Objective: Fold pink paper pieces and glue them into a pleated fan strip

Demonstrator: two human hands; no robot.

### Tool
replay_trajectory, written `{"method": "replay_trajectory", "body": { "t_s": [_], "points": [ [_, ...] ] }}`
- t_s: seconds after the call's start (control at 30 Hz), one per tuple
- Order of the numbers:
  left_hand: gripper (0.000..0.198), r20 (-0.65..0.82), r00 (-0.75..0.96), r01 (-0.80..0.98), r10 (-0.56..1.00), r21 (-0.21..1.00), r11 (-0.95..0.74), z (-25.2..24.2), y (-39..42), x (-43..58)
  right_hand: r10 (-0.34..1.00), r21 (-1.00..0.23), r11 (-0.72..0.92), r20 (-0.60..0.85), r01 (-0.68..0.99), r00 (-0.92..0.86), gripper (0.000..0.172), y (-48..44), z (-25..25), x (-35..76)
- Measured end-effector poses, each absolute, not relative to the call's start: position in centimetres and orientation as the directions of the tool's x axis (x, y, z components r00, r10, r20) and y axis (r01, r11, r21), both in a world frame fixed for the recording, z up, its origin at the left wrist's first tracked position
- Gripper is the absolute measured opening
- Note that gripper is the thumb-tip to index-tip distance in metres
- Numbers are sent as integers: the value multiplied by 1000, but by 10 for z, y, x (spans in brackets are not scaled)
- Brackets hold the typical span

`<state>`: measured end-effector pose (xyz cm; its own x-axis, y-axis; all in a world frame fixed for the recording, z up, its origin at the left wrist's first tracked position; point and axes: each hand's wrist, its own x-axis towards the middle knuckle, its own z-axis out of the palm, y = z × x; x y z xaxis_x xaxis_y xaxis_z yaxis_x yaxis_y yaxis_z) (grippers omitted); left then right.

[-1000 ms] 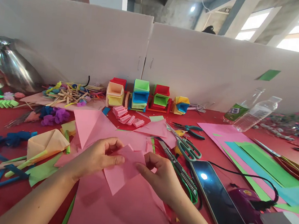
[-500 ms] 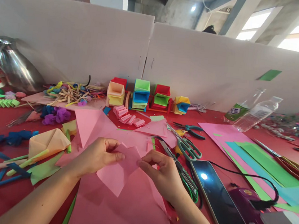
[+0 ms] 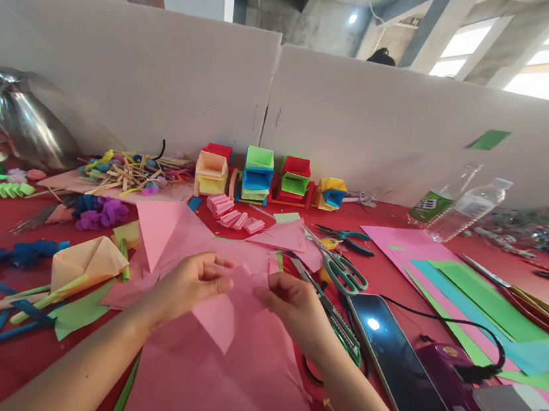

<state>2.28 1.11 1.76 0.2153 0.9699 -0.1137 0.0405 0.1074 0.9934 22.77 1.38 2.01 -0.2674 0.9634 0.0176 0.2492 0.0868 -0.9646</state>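
Note:
A small piece of folded pink paper hangs between my hands, one corner pointing down. My left hand pinches its upper left edge between thumb and fingers. On its right edge, my right hand is closed with thumb against forefinger. Below lies a large pink sheet flat on the red table. Behind my hands are a pink folded triangle and a pile of small folded pink strips. The paper's far side is hidden by my fingers.
Right of my hand lie a utility knife, green-handled scissors, pliers and a phone with a cable. Folded paper boxes stand at the back. A metal jug and bottles stand by the partition.
The pink paper has turned and shifted slightly to the right between my hands, showing less of its left side. My right hand has moved a little to the right.

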Motion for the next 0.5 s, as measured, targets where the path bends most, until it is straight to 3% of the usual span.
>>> {"method": "replay_trajectory", "body": {
  "t_s": [0.13,0.17,0.27,0.37,0.5],
  "points": [
    [65,44,313,-363,949,929,76,14,8,29,998,-998,52,53,-30,-25,22,17,20,226],
    [66,73,354,-384,932,920,73,12,6,32,999,-994,31,32,-101,-8,21,17,21,224],
    [50,-21,453,-257,891,954,153,6,-3,46,991,-971,-78,-50,-225,-124,29,10,20,215],
    [44,-188,310,-155,932,957,245,2,-7,55,963,-975,-136,-89,-176,-252,31,4,17,208],
    [38,-269,185,-181,945,936,302,3,-3,54,991,-998,66,64,12,-115,34,7,13,212]
  ]
}}
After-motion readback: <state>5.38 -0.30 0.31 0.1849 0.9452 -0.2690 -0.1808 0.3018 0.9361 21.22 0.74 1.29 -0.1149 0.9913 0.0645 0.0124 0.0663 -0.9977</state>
